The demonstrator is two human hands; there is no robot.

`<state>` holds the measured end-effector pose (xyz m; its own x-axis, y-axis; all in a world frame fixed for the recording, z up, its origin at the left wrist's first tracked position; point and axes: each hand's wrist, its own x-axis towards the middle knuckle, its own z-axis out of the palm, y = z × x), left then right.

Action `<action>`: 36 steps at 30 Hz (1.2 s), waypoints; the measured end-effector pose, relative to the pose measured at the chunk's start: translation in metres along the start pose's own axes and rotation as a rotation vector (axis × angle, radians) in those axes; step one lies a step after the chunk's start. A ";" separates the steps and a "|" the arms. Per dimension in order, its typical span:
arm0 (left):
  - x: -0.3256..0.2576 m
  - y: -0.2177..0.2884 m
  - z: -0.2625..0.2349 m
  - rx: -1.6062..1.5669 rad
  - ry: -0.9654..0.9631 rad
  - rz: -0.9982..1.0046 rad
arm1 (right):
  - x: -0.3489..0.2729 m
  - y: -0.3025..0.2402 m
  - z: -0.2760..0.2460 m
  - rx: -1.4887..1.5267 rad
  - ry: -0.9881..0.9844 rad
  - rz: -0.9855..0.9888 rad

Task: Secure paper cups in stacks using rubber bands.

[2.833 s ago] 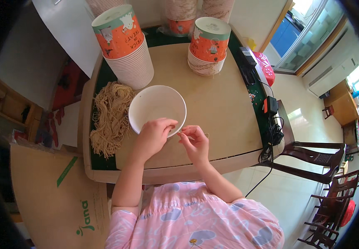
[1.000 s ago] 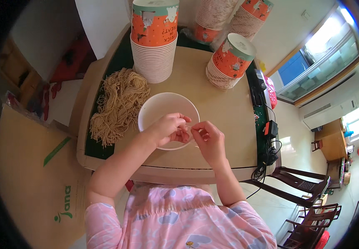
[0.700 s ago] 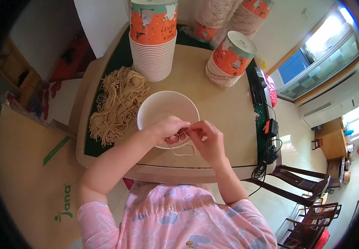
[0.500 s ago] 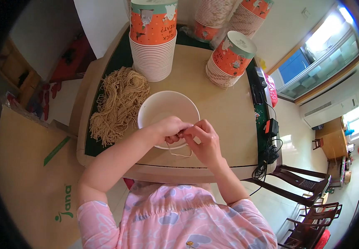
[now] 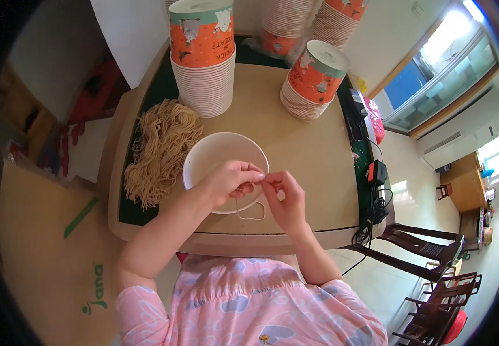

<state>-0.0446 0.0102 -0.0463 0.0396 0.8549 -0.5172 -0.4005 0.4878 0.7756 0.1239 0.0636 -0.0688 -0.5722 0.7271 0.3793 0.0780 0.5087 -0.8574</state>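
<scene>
A white paper bucket [image 5: 202, 154] stands mouth up on the table in front of me. Over its near right rim my left hand [image 5: 233, 181] is closed, pinching a thin beige cord [image 5: 252, 218]. Thumb and forefinger of my right hand [image 5: 286, 196] meet the left fingertips in a pinch, apparently on the same cord; the exact spot is hidden by the fingers. A slack loop of cord dangles below the hands, beside the bucket. Left of the bucket lies a loose heap of beige cords [image 5: 163, 150].
Behind the bucket rises a tall stack of nested paper buckets [image 5: 202, 69], orange and green on top. A shorter stack [image 5: 314, 81] stands back right, with more behind. Along the table's right edge run a power strip [image 5: 350, 118] and black cables [image 5: 366, 230]. A large cardboard box [image 5: 42, 248] is at left.
My fingertips have shifted a little and the left fingers have loosened their curl slightly. The hanging cord loop has changed shape. The whole view has tilted a bit.
</scene>
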 end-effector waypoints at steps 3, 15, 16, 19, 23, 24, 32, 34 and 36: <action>-0.011 -0.002 0.008 0.003 -0.021 0.121 | -0.005 0.005 0.005 0.398 0.053 0.206; -0.034 -0.023 0.026 1.378 0.430 1.085 | -0.009 0.010 0.000 0.706 -0.037 0.538; -0.035 -0.023 0.026 1.433 0.436 1.099 | -0.009 0.009 0.001 0.708 -0.037 0.539; -0.033 -0.024 0.024 1.361 0.422 1.082 | -0.009 0.009 0.000 0.716 -0.035 0.557; -0.031 -0.025 0.023 1.286 0.444 1.040 | -0.011 0.012 -0.001 0.714 -0.106 0.452; -0.030 -0.026 0.022 1.222 0.441 1.021 | -0.011 0.011 -0.001 0.670 -0.111 0.394; -0.032 -0.023 0.026 1.004 0.408 0.884 | -0.013 0.020 0.002 0.454 -0.030 0.203; -0.034 -0.021 0.029 0.927 0.417 0.803 | -0.013 0.020 0.003 0.447 -0.013 0.204; -0.034 -0.021 0.029 0.916 0.429 0.811 | -0.013 0.020 0.004 0.375 -0.037 0.245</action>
<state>-0.0112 -0.0238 -0.0343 -0.2810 0.9203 0.2722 0.6029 -0.0514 0.7962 0.1296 0.0624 -0.0925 -0.6029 0.7850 0.1426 -0.0826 0.1164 -0.9898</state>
